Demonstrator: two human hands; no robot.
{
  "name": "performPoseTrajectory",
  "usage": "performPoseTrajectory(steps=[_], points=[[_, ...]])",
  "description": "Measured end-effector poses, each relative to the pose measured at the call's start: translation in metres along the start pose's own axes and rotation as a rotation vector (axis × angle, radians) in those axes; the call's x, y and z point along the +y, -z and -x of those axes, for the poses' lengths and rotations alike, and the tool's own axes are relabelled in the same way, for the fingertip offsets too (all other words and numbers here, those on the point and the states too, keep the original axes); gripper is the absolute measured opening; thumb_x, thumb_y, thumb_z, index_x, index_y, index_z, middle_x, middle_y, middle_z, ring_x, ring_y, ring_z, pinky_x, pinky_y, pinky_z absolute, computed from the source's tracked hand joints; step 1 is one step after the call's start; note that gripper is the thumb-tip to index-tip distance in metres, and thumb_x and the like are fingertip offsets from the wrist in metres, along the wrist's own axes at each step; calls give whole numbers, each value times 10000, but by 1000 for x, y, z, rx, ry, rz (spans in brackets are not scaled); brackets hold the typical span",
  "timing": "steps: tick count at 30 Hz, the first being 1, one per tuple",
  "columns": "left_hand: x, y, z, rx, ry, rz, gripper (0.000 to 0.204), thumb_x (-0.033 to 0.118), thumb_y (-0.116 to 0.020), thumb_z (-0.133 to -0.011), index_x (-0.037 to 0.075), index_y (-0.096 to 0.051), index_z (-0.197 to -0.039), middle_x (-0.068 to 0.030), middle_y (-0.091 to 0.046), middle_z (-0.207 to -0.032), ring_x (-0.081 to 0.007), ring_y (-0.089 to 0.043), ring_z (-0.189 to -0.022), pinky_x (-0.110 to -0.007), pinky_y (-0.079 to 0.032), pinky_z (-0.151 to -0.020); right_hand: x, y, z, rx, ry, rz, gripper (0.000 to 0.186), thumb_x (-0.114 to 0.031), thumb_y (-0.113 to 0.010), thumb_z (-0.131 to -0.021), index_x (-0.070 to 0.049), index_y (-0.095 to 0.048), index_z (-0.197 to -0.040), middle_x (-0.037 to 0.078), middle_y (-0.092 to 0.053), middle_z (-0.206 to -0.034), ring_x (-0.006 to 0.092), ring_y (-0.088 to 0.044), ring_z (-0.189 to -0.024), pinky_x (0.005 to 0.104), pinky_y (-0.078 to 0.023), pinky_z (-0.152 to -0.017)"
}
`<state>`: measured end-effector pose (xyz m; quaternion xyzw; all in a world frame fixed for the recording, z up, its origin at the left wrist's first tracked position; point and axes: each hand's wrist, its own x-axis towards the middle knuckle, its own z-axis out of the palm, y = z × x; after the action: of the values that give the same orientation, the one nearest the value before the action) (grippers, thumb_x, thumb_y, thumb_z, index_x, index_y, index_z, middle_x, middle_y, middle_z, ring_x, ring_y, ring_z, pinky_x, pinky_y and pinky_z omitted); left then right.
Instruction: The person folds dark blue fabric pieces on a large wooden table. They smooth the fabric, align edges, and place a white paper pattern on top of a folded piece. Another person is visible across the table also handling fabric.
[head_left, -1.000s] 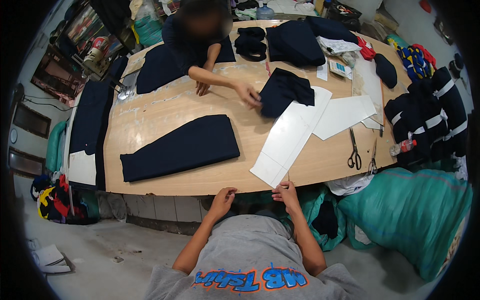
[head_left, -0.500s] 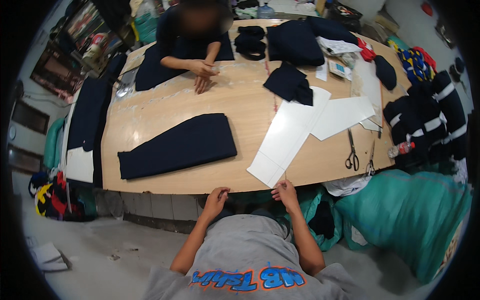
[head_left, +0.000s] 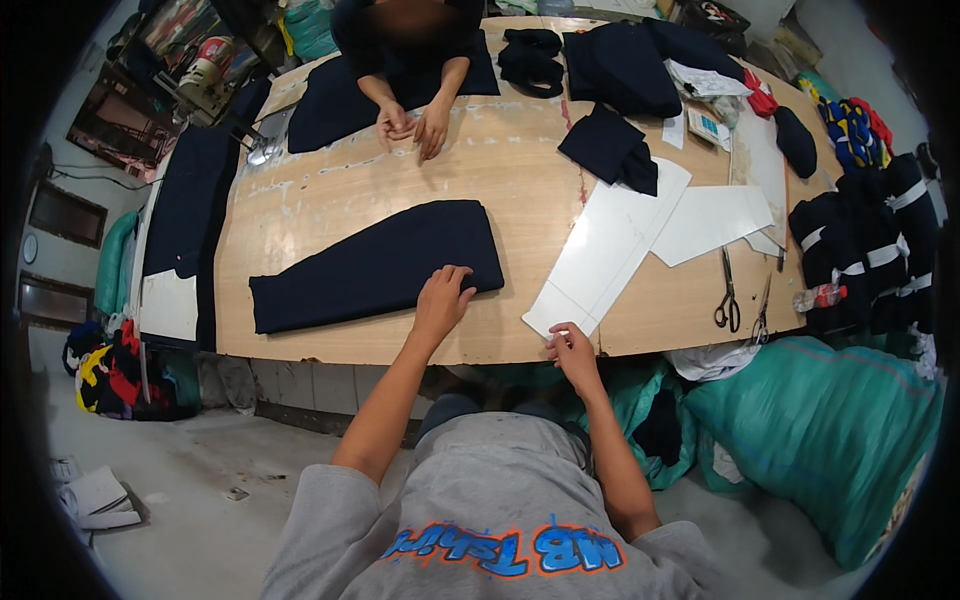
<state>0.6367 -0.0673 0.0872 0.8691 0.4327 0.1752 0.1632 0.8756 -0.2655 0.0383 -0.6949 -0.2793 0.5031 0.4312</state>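
Observation:
A dark navy stack of cut fabric (head_left: 380,265), shaped like a sleeve or trouser leg, lies flat on the table in front of me. My left hand (head_left: 442,300) reaches over its near right edge, fingers stretched out and apart, with nothing held. A long white pattern board (head_left: 610,250) with thin drawn lines lies to the right. At its near end is my right hand (head_left: 573,355), loosely curled with the fingertips apart, just at the board's lower edge. Whether those fingertips touch the board is hard to tell.
Another white pattern board (head_left: 715,220), scissors (head_left: 727,300) and a second pair (head_left: 762,315) lie to the right. Across the table (head_left: 380,180), a person leans near dark fabric, hands (head_left: 415,128) over the surface. Green sacks (head_left: 810,430) bulge below the table's right edge.
My left hand has moved forward from the table edge to the dark fabric stack. My right hand has shifted slightly forward at the board's end. The other person's hands have moved apart.

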Motion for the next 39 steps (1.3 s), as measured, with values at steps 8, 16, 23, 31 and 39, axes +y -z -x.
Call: performPoseTrajectory(steps=[8, 16, 23, 31, 39], points=[[-22, -8, 6, -36, -34, 17, 213, 157, -764, -955, 71, -695, -1138, -90, -654, -1090, -312, -654, -1039, -426, -555, -888, 45, 14, 40, 79, -109, -139, 207, -148, -537, -1102, -45, -668, -1225, 84, -730, -974, 135, -683, -757, 273, -540, -651], [-25, -14, 8, 47, -18, 70, 148, 120, -748, -946, 76, -680, -1070, -82, -653, -1024, -307, -648, -996, -432, -547, -864, 33, 10, 29, 316, -256, -77, 219, -195, -596, -1083, 5, -597, -1171, 144, -741, -960, 189, -717, -706, 322, -608, -604], [-31, -17, 11, 153, -42, 108, 125, 134, -719, -969, 74, -665, -1063, -88, -662, -993, -304, -653, -979, -437, -522, -863, 17, -12, 11, 475, -313, 247, 417, -294, -794, -981, -15, -530, -1141, 138, -726, -775, 199, -690, -573, 336, -567, -497], [-57, -7, 6, 205, -93, 188, 112, 166, -655, -1035, 76, -634, -1100, -82, -661, -976, -283, -671, -916, -401, -550, -808, 54, -31, 8, 700, -268, -100, 356, -130, -814, -940, -59, -543, -1160, 99, -690, -808, 183, -661, -620, 307, -548, -530], [-82, 24, -10, 119, 82, 715, 191, 143, -641, -1063, 53, -677, -1228, -148, -718, -1132, -334, -723, -991, -426, -584, -852, 74, -40, 12, 785, -234, -679, 238, -135, -775, -965, -51, -640, -1143, 65, -668, -880, 197, -669, -768, 329, -597, -686]])
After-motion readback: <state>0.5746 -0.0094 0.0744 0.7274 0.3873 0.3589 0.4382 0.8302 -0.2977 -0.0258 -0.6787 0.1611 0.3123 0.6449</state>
